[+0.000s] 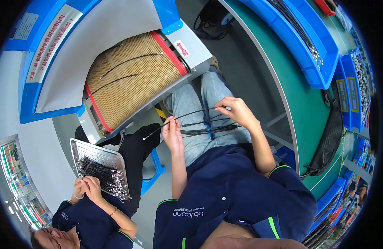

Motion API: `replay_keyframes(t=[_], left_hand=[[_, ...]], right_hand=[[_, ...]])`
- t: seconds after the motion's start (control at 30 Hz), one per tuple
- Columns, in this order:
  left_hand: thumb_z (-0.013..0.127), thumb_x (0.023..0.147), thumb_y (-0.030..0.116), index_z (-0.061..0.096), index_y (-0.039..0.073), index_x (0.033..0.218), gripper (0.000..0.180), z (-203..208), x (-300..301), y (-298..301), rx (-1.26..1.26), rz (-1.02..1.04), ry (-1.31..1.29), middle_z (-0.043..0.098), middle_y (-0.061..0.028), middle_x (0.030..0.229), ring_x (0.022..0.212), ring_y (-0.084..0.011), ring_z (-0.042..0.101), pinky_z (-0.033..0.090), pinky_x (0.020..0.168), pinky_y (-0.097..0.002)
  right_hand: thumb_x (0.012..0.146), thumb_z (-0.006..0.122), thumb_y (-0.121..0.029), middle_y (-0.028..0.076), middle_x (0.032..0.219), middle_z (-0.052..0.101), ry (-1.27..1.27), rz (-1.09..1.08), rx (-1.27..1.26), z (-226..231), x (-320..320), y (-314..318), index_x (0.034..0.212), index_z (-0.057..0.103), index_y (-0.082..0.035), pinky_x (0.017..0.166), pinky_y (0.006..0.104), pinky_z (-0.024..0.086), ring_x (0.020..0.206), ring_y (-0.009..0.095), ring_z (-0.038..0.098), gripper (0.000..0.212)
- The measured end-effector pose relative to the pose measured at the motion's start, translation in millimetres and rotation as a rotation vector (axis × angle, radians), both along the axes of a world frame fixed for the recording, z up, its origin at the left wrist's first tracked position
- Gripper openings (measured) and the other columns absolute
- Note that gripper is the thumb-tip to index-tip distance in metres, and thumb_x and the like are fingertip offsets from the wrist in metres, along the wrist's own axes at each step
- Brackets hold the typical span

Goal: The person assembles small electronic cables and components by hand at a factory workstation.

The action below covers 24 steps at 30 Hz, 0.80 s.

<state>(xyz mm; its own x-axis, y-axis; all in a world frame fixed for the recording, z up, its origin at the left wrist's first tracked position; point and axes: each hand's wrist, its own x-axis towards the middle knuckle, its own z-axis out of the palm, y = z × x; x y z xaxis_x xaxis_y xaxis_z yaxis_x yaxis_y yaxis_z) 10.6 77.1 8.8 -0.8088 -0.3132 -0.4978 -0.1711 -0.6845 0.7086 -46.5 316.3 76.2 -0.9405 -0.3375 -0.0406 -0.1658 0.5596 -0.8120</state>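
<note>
A thin black cable [193, 112] stretches between my two hands above my thighs. My left hand [172, 133] is closed in a pinch around it, and its metal-tipped end sticks out to the left. My right hand [237, 111] pinches the cable near its other end, which the fingers hide. Below it, a loose bunch of similar black cables [210, 130] lies across my lap. Ahead and to the left, a few more black cables [131, 62] rest apart on the tan mesh belt [145, 89] of a conveyor.
A blue machine hood [29, 99] covers the belt's far side. At lower left, a co-worker's hands [88, 187] are at a metal tray [98, 150] of cables. On the right stands a green table [278, 79] with a blue bin [311, 25] of cables and a black pouch [327, 135].
</note>
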Motion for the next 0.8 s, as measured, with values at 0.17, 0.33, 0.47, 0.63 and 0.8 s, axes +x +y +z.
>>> replay_keyframes(t=[0.17, 0.33, 0.47, 0.63, 0.8], left_hand=[[0.058, 0.092, 0.008, 0.060, -0.001, 0.106, 0.017, 3, 2, -2, -0.012, 0.044, -0.021, 0.062, -0.0070, 0.096, 0.082, -0.0095, 0.060, 0.051, 0.073, -0.0207], [0.059, 0.092, 0.008, 0.061, -0.001, 0.105, 0.016, 12, 2, -1, -0.033, 0.074, -0.010, 0.063, -0.0060, 0.095, 0.080, -0.0085, 0.060, 0.051, 0.073, -0.0205], [0.059, 0.092, 0.009, 0.061, -0.001, 0.105, 0.016, 16, 4, -2, -0.043, 0.088, -0.006, 0.063, -0.0056, 0.095, 0.080, -0.0080, 0.059, 0.050, 0.073, -0.0200], [0.059, 0.092, 0.009, 0.061, -0.001, 0.105, 0.017, 15, 5, -6, -0.062, 0.083, 0.001, 0.063, -0.0056, 0.094, 0.079, -0.0078, 0.059, 0.050, 0.072, -0.0199], [0.059, 0.092, 0.008, 0.060, -0.002, 0.106, 0.017, 18, 6, -8, -0.063, 0.073, -0.015, 0.063, -0.0061, 0.095, 0.078, -0.0079, 0.058, 0.050, 0.071, -0.0197]], right_hand=[[0.080, 0.067, -0.011, 0.009, 0.085, 0.063, -0.031, -0.035, -0.080, 10, 2, -8, 0.089, 0.065, -0.003, 0.066, 0.0331, 0.051, 0.073, 0.026, 0.063, 0.012], [0.081, 0.066, -0.010, 0.009, 0.083, 0.061, 0.140, -0.007, -0.014, 16, 3, -8, 0.089, 0.065, -0.003, 0.066, 0.0342, 0.051, 0.075, 0.026, 0.062, 0.010], [0.081, 0.066, -0.010, 0.009, 0.082, 0.061, 0.147, -0.020, -0.054, 14, 6, -7, 0.088, 0.064, -0.003, 0.066, 0.0342, 0.051, 0.075, 0.026, 0.062, 0.010], [0.081, 0.067, -0.010, 0.009, 0.079, 0.061, 0.079, -0.020, -0.060, 9, 8, -5, 0.087, 0.064, -0.002, 0.065, 0.0333, 0.050, 0.074, 0.026, 0.062, 0.011], [0.081, 0.067, -0.010, 0.010, 0.078, 0.062, 0.076, 0.045, -0.075, 12, 8, -4, 0.086, 0.064, -0.002, 0.065, 0.0337, 0.049, 0.072, 0.027, 0.062, 0.011]])
